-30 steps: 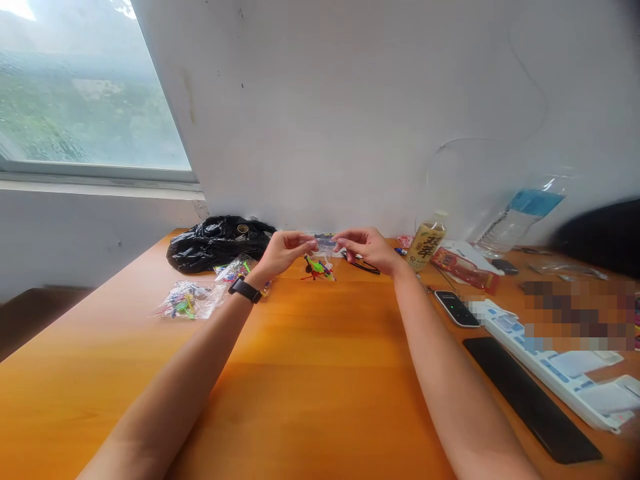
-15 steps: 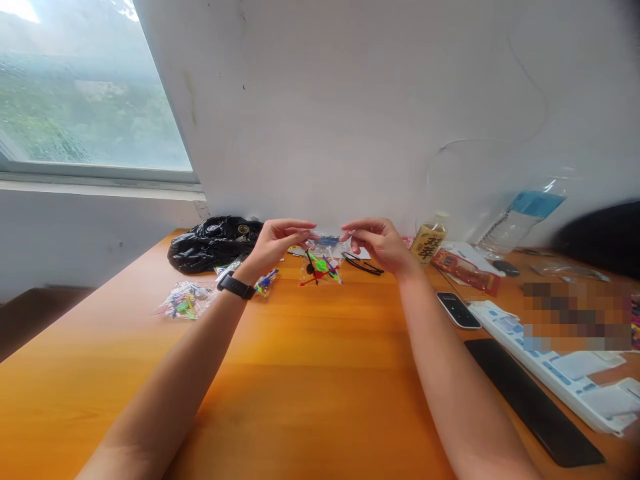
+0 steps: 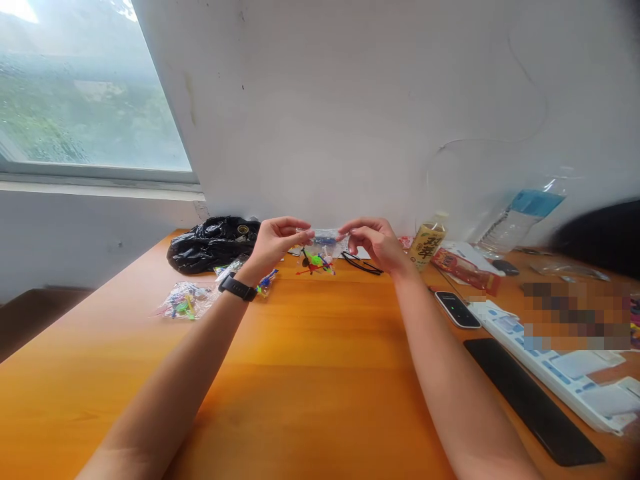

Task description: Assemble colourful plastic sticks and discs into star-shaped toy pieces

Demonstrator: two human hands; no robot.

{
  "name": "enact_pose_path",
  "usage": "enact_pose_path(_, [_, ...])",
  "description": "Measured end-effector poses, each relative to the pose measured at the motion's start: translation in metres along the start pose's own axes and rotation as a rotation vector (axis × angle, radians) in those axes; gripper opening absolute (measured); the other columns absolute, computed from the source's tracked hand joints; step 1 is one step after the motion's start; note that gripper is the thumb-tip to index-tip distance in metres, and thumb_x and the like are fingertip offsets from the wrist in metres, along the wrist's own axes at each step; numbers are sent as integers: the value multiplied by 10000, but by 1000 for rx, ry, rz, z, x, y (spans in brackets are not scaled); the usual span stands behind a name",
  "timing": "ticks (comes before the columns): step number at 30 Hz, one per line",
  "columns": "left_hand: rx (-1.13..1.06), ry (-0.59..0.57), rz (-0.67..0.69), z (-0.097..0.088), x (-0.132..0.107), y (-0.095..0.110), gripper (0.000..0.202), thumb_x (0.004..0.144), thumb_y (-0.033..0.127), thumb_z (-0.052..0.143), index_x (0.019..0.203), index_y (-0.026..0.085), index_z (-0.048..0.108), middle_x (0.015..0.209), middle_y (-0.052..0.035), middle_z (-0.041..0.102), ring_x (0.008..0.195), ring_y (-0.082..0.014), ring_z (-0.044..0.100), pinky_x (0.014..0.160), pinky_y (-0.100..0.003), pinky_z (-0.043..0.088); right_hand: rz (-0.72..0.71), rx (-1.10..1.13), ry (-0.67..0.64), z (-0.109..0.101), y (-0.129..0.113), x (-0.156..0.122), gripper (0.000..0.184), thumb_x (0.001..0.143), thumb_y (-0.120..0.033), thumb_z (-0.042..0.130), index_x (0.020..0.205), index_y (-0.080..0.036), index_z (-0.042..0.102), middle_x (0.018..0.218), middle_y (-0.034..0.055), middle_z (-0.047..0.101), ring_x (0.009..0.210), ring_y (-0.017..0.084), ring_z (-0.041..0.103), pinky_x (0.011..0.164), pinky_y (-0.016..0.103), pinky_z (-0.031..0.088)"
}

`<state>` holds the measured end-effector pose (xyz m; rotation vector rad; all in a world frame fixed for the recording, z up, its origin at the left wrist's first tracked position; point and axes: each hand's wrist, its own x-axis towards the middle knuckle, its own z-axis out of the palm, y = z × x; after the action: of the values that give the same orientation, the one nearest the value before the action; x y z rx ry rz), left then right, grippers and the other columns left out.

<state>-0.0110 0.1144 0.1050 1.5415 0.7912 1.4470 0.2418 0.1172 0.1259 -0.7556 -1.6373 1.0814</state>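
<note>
Between my hands hangs a small clear plastic bag [image 3: 318, 260], with red, green, black and white plastic pieces bunched in its lower part. My left hand [image 3: 283, 241] pinches the bag's top left edge between thumb and fingers. At the top right edge, my right hand [image 3: 373, 241] is closed on it in the same way. The bag is held up above the far part of the table, its top edge stretched across. What the small pieces are exactly I cannot make out.
On the wooden table [image 3: 310, 373], a black plastic bag [image 3: 215, 243] and another clear bag of pieces [image 3: 186, 301] lie at left. A black cable [image 3: 363, 264] is behind my right hand. At right are a drink bottle [image 3: 429, 241], a white device [image 3: 457, 310] and a keyboard [image 3: 545, 363].
The bag has tilted and its lower end has risen a little, so the pieces in it sit higher and closer together. Both hands keep their pinch and have barely moved.
</note>
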Motion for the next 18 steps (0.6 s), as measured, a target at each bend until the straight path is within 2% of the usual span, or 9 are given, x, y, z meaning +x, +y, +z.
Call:
enact_pose_path(5, [54, -27, 21, 0, -1, 1, 486, 762, 429, 904, 1136, 137, 794, 910, -102, 824, 837, -225, 795, 797, -337, 662, -2, -102, -3, 5, -3, 1, 411, 811, -505, 841, 1093, -219, 759, 824, 34, 762, 520, 108, 539, 530, 277, 466])
enact_pose_path(7, [67, -26, 15, -1, 0, 1, 466, 759, 442, 904, 1093, 132, 807, 940, -116, 826, 843, -233, 798, 797, -340, 666, 13, -164, -29, 7, -2, 2, 439, 789, -546, 852, 1053, -203, 776, 813, 39, 758, 522, 106, 522, 504, 271, 440])
enact_pose_path(10, [80, -34, -11, -3, 1, 1, 424, 759, 442, 905, 1037, 134, 816, 938, -123, 826, 834, -240, 803, 786, -339, 669, -3, -204, -38, 8, 0, 2, 412, 797, -579, 832, 893, -180, 798, 777, 48, 742, 527, 105, 501, 491, 273, 411])
enact_pose_path(18, [109, -107, -13, -8, 3, 4, 372, 815, 481, 857, 900, 133, 755, 884, -125, 816, 823, -221, 796, 789, -324, 650, -44, -172, -14, 8, 1, 3, 361, 807, -537, 835, 913, -193, 803, 780, 40, 742, 551, 110, 492, 521, 279, 427])
